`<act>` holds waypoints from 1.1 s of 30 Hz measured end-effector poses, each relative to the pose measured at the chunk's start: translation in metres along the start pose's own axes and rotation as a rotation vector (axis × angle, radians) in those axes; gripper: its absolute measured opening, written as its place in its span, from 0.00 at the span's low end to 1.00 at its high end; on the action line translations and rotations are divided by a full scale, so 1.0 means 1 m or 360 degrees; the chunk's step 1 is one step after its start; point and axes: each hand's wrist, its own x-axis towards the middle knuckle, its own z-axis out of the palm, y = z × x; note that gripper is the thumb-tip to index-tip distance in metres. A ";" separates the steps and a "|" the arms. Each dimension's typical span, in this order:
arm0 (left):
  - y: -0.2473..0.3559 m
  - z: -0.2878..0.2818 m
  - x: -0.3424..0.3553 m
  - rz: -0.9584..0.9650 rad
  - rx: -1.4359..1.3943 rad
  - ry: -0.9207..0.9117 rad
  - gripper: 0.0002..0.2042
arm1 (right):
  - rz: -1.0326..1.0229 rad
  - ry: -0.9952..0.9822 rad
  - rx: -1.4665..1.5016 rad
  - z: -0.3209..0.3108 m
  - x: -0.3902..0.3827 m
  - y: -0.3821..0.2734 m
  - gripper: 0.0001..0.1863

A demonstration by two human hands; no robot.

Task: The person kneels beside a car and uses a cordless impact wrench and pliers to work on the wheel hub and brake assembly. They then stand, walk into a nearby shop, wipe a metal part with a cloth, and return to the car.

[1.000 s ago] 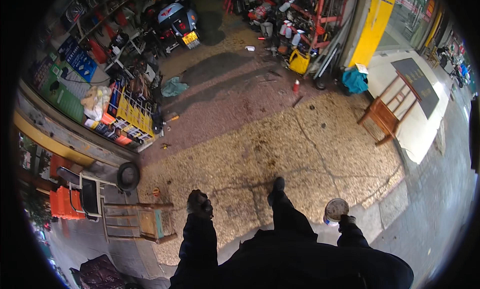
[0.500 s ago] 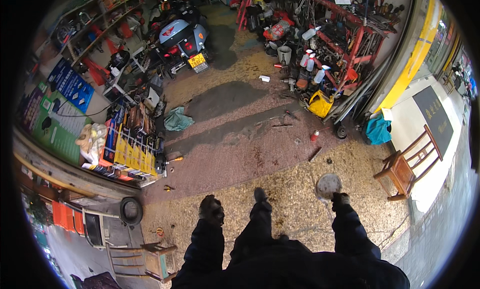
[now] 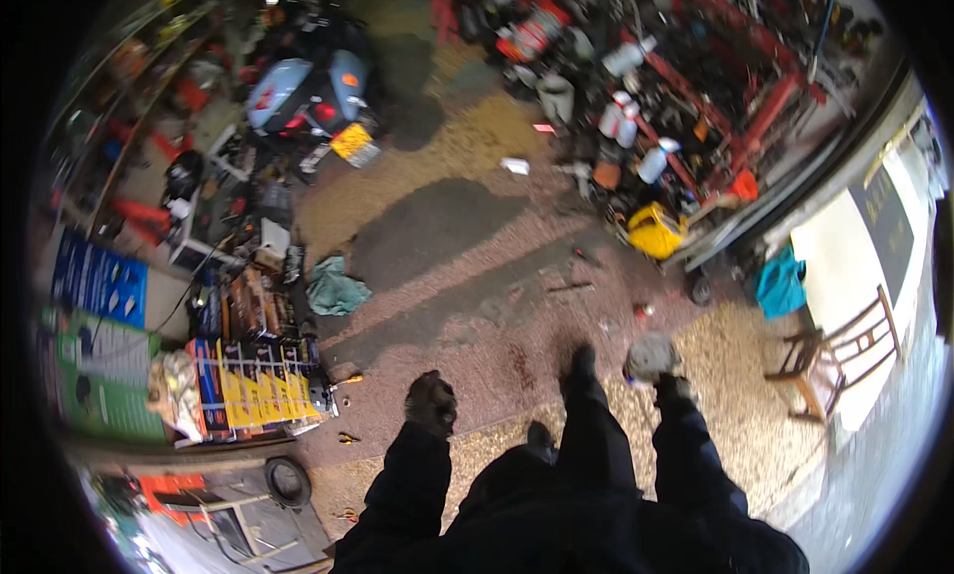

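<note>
My right hand [image 3: 674, 389] is closed on the near edge of a round grey basin [image 3: 653, 355], held out in front of me to the right. The basin's top looks dull and pale; motion blur hides what may be in it. My left hand [image 3: 431, 403], dark and smudged, hangs in front of me on the left above the reddish floor. Its fingers are too blurred to read, and nothing clearly shows in it. Between the hands, one dark shoe [image 3: 582, 359] is ahead of the other.
Stacked boxes [image 3: 263, 385] and a motor scooter [image 3: 308, 92] stand left. A green cloth [image 3: 338, 288] and a few tools [image 3: 570, 287] lie on the floor. Spray bottles [image 3: 656, 161], a yellow container [image 3: 654, 230] and a red rack [image 3: 765, 127] are at right, with a wooden chair [image 3: 830, 365] nearer.
I have stepped forward and my view has turned slightly; my right foot is now ahead. The basin has come along in my right hand, over the reddish floor's edge. My left hand stays low.
</note>
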 end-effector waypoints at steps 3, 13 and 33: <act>0.004 0.025 0.060 -0.0167 0.0052 0.0116 0.10 | 0.0462 -0.0191 0.0613 0.006 0.093 0.006 0.18; -0.049 0.109 0.253 -0.0639 0.0017 0.0477 0.12 | 0.1634 0.0279 0.2072 0.042 0.395 0.046 0.17; -0.041 0.197 0.341 -0.0662 0.0069 0.0697 0.17 | 0.1258 -0.0589 0.1298 0.074 0.464 0.102 0.15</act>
